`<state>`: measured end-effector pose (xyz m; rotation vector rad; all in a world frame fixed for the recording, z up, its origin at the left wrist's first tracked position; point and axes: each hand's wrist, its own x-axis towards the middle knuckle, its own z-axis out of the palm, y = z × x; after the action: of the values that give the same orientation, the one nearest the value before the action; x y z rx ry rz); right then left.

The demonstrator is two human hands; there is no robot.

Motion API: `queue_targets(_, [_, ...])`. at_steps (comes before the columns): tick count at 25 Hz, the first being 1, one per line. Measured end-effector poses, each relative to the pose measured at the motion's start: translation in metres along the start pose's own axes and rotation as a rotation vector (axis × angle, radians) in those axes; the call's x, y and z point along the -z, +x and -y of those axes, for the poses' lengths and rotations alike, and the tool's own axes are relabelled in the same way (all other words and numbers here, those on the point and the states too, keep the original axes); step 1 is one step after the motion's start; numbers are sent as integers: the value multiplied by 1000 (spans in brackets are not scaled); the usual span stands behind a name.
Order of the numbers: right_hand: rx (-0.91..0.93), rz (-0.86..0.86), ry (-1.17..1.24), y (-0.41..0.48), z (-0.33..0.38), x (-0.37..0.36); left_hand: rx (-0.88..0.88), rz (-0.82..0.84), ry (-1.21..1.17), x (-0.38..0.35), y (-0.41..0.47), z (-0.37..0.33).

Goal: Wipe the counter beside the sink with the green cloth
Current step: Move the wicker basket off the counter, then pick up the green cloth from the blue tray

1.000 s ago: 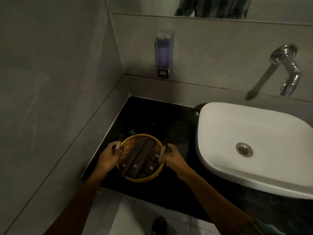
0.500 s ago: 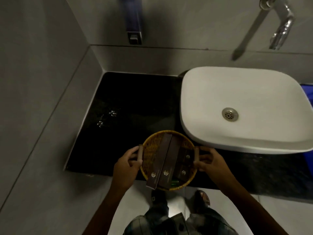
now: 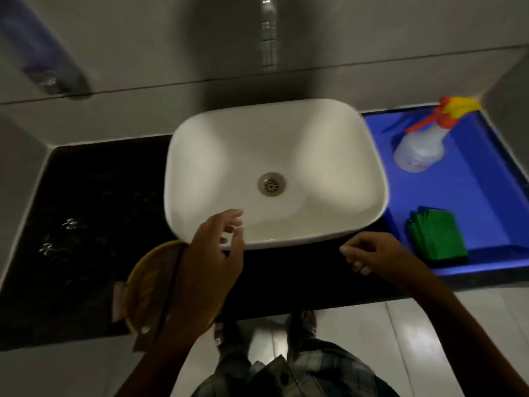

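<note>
The green cloth [image 3: 436, 237] lies folded in a neat stack on the blue tray [image 3: 481, 193], at the tray's front corner, just to the right of the white sink [image 3: 274, 173]. It looks soft and light, so I think it will bend and droop when it is lifted. It should not slip or break. A good place to take hold is the top of the stack near the left edge, pinching a few layers at once so the folds come up together.

A spray bottle [image 3: 420, 149] stands farther back on the same tray, well apart from the cloth.

The right hand [image 3: 372, 256] is near the cloth but not touching it. Its fingers are curled loosely and it holds nothing. The left hand [image 3: 213, 253] hangs over the front rim of the sink with its fingers spread, and it holds nothing too. Under that hand a woven basket [image 3: 148, 285] sits on the dark counter [image 3: 80, 213], left of the sink.

Nothing is wiped yet.
</note>
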<state>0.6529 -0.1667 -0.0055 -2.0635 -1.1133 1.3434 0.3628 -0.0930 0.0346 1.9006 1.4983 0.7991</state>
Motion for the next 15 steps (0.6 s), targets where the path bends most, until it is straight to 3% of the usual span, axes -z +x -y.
queue_targets(3, [-75, -388, -175, 12, -50, 81, -297, 159, -60, -89, 25, -73])
queue_targets(5, [-195, -544, -336, 23, -84, 125, -428, 323, -2, -152, 31, -113])
queue_targets(9, [-328, -476, -335, 43, -133, 159, -692, 798, 310, -252, 20, -150])
queue_targets(12, [-368, -420, -235, 57, -147, 162, -742, 943, 550, -290, 14, -152])
queue_targets(15, [-408, -408, 67, 56, -142, 163, -678, 984, 677, -304, 9, -149])
